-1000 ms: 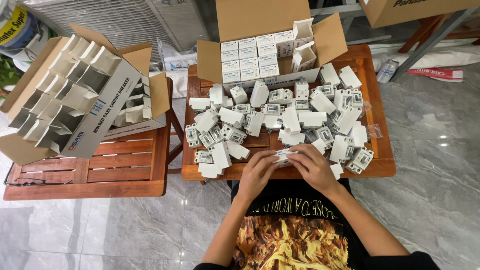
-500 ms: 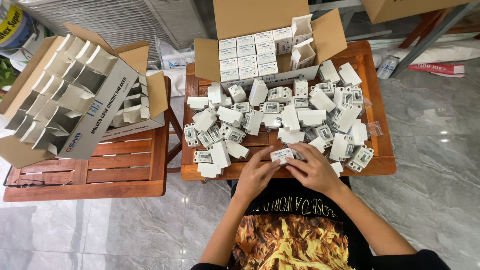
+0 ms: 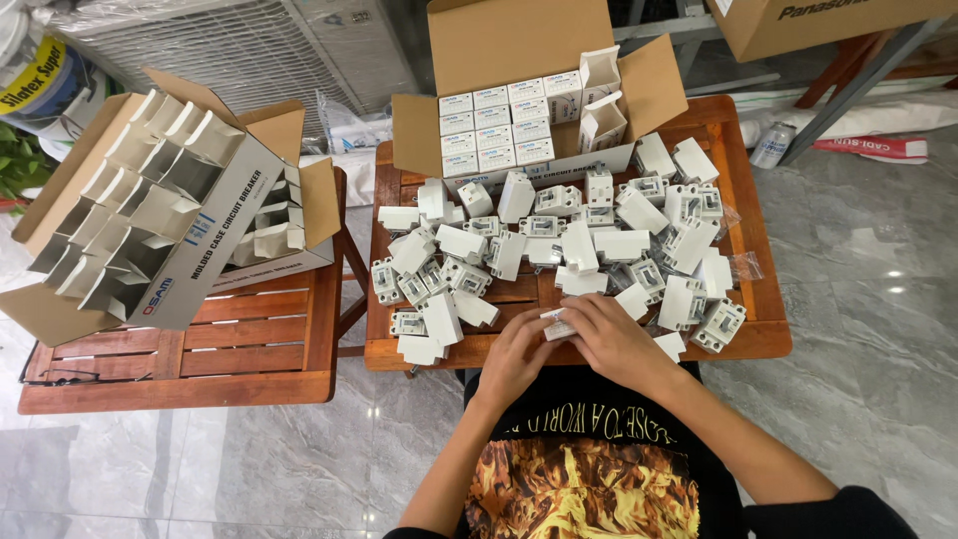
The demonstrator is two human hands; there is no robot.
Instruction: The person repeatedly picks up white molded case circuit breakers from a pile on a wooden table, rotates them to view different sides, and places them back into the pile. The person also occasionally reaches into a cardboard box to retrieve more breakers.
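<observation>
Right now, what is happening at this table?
A person sits at a wooden table and holds one small white box between both hands, left hand and right hand, at the near edge. Many loose white breakers lie spread over the table. Behind them an open carton holds rows of packed small boxes. On a second table to the left, another carton holds empty dividers.

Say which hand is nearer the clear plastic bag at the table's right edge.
Right. The right hand lies on the bag's side of the small white part both hands hold; the left hand is farther off.
</observation>
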